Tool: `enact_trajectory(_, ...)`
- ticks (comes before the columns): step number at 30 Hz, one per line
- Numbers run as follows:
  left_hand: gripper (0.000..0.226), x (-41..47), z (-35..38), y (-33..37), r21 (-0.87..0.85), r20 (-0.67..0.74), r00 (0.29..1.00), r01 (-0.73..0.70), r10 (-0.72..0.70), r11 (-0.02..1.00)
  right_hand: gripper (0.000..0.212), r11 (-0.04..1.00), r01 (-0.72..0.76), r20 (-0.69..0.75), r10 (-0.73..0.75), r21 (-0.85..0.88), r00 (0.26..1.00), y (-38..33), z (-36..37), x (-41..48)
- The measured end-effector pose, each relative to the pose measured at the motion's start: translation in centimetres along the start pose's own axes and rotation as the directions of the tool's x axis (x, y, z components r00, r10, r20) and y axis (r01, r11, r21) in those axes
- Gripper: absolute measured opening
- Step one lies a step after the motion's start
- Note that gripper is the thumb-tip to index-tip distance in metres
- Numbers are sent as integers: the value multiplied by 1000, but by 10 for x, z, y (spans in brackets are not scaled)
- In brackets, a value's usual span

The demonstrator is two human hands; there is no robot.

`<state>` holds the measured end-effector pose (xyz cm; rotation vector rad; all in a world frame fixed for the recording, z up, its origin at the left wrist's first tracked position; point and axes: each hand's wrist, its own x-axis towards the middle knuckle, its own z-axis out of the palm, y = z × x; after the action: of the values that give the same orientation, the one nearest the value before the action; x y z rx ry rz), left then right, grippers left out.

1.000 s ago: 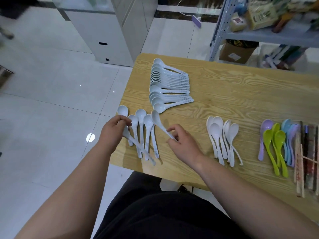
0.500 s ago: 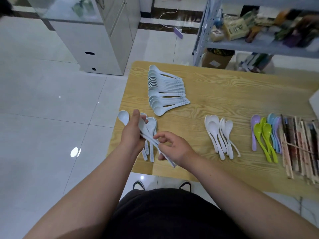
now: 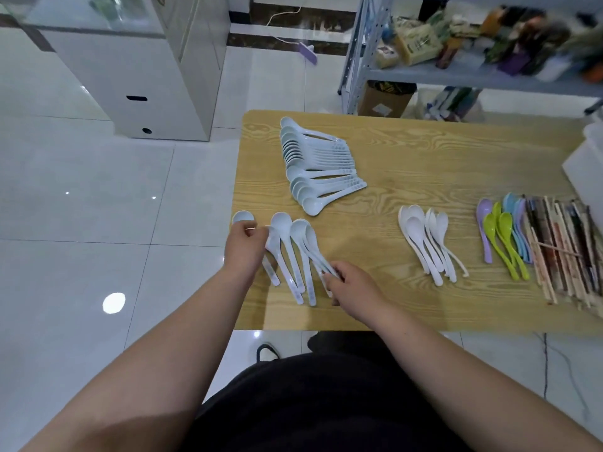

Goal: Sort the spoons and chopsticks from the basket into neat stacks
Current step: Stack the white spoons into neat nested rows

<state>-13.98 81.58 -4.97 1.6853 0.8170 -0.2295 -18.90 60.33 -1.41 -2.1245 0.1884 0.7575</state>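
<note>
Several pale blue soup spoons (image 3: 287, 252) lie side by side at the near left corner of the wooden table (image 3: 408, 164). My left hand (image 3: 243, 247) grips one of them, whose bowl (image 3: 243, 217) sticks out past my fingers. My right hand (image 3: 347, 283) pinches the handle of the rightmost spoon (image 3: 311, 244). A long fanned row of matching pale blue spoons (image 3: 313, 164) lies further back. White spoons (image 3: 427, 243) sit in the middle, coloured spoons (image 3: 504, 236) and chopsticks (image 3: 564, 249) at the right.
A white container (image 3: 587, 164) stands at the table's right edge. Behind the table is a metal shelf (image 3: 456, 73) with goods and a cardboard box (image 3: 381, 99). A white cabinet (image 3: 156, 89) stands on the tiled floor to the left.
Both hands have lowered the spoons they held together back onto the table. My left hand moved left to the leftmost spoon. My right hand now holds the rightmost spoon's handle.
</note>
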Motion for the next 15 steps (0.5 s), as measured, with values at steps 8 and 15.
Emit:
enact_trajectory(8, 50, 101, -16, -22, 534, -157, 982, -7, 107, 845, 20, 998, -51, 28, 52, -32, 998, 6, -10, 29)
enact_trajectory(15, 11, 71, -32, -29, 391, -119, 971, -145, 206, 909, 15, 999, 47, 122, -47, 6, 991, -13, -4, 57)
